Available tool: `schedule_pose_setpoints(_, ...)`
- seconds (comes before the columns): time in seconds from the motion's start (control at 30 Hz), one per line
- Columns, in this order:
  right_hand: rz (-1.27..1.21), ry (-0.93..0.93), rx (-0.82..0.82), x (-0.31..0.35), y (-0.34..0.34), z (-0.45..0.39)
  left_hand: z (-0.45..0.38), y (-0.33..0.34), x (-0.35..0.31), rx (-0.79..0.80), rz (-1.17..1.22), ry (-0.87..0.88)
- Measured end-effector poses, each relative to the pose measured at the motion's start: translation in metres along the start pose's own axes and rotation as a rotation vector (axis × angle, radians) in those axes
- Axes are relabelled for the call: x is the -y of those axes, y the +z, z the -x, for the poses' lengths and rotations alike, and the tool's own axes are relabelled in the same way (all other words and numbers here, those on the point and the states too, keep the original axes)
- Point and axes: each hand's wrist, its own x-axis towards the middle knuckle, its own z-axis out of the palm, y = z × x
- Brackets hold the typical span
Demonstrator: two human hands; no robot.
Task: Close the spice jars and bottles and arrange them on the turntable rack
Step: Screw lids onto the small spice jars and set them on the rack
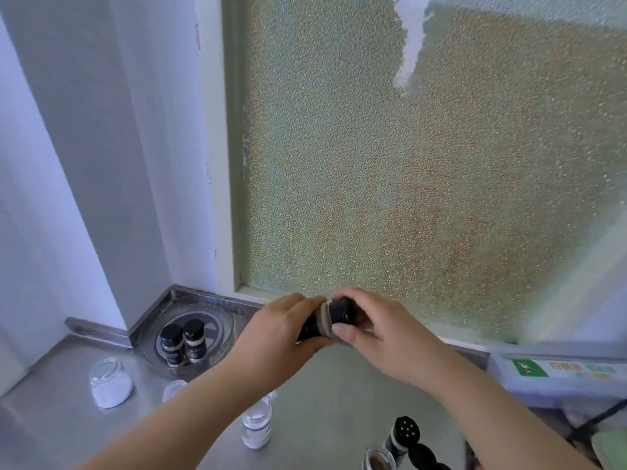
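Both hands hold one spice jar (319, 323) in the air above the steel counter (68, 425), in front of the lower edge of the frosted window (424, 164). The jar lies roughly on its side, its black cap (341, 312) pointing right. The left hand (278, 334) wraps the dark body with fingers pressed around it. The right hand (369, 329) closes over the cap, thumb at the near side and fingers curled over the far side; whether the cap is fully seated cannot be told.

At the far left, in the counter corner, stands the round turntable rack (217, 325). Two black-capped jars (183, 344) stand upright on it, touching side by side at its near left part; the rest of the tray surface is open.

On the counter near the rack stand three clear glass jars: a wide one with white powder (110, 383) at the left, uncapped; a second (173, 390) partly hidden behind the left forearm; a third with white contents (257, 424) between the two forearms.

At the near right edge stands a shaker bottle with a perforated black top (403, 435), and just beside it an open jar holding brown contents (378, 461), cut off by the frame.

A pale box with a green label (556, 374) occupies the right side of the counter. The counter strip between the forearms is otherwise free.
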Motion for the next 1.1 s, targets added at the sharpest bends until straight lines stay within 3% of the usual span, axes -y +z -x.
schedule_pose_setpoints(0.2,0.055,-0.039,0.117,0.013,0.045,-0.019,0.037,0.0,0.034,0.027,0.097,-0.108)
schedule_pose_setpoints(0.37,-0.053,-0.045,0.072,0.035,0.086,-0.055,0.051,-0.014,0.062,0.054,0.315,-0.383)
schedule_pose_setpoints(0.5,-0.169,-0.065,0.096,0.049,0.111,-0.092,0.053,-0.036,0.109,-0.071,0.451,-0.543)
schedule_pose_setpoints(0.67,-0.221,-0.017,0.09,0.036,0.132,-0.119,0.056,-0.077,0.193,-0.224,0.409,-0.811)
schedule_pose_setpoints(0.87,-0.279,0.132,0.105,0.006,0.147,-0.116,0.06,-0.068,0.276,-0.135,0.235,-0.895)
schedule_pose_setpoints(1.1,-0.228,0.276,0.085,-0.028,0.143,-0.086,0.072,-0.018,0.311,0.115,0.136,-0.926)
